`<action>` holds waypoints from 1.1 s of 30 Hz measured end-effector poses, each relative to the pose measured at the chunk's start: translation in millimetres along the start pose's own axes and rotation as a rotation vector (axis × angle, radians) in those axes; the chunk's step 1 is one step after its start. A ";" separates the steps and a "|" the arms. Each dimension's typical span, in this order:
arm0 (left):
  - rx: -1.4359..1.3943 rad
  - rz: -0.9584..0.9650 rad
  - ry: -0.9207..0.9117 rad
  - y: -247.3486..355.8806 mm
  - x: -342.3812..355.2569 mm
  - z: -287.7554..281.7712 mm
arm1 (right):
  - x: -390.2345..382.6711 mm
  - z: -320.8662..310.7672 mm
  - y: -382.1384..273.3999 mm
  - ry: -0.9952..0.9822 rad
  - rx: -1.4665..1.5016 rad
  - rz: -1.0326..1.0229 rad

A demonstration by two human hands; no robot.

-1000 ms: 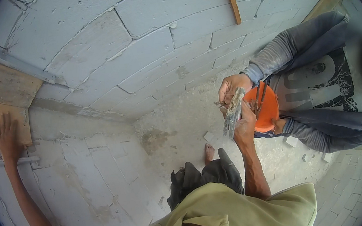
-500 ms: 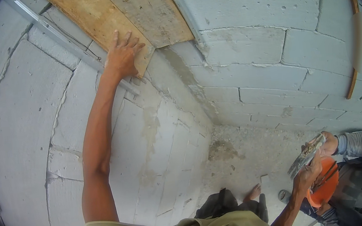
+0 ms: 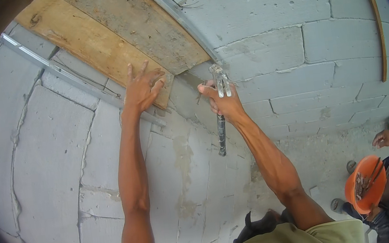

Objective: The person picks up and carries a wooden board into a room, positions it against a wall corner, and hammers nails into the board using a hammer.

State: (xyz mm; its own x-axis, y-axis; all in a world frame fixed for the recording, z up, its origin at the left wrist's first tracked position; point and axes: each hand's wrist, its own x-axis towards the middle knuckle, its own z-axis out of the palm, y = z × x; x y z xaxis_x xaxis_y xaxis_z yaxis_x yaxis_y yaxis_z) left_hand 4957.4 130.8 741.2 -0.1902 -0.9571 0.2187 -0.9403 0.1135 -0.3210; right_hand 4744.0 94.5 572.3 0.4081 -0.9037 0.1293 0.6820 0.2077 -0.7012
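We had our left hand (image 3: 141, 88) spread flat, fingers open, on the lower corner of the pale wooden board (image 3: 97, 41), while our right hand (image 3: 223, 101) gripped the steel claw hammer (image 3: 221, 113), handle hanging down, head just right of that corner.

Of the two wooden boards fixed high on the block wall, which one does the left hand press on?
The left hand presses on the paler, yellowish board, the outer one; the greyer board beside it is untouched.

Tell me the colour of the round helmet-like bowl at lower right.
Orange, seen in the head view: the round orange bowl.
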 end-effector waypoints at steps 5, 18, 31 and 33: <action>-0.072 -0.003 -0.018 10.9 1.8 -6.0 | 53.2 49.4 4.5 -0.128 -0.013 -0.004; -0.154 -0.061 -0.008 -2.8 5.3 -4.6 | 96.7 65.9 30.4 -0.202 -0.159 -0.210; -0.253 -0.013 0.181 -4.2 6.3 -2.9 | 63.2 57.8 11.6 -0.068 -0.054 -0.129; -0.235 -0.036 0.160 -8.5 7.1 -3.6 | 66.5 62.2 14.0 -0.043 0.046 -0.031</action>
State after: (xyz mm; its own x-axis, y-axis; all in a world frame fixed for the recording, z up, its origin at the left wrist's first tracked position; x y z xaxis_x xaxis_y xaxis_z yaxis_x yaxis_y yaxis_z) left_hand 4963.0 124.1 748.8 -0.1802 -0.9096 0.3745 -0.9833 0.1567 -0.0924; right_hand 4818.4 60.6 614.7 0.4114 -0.8932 0.1817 0.7219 0.1976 -0.6632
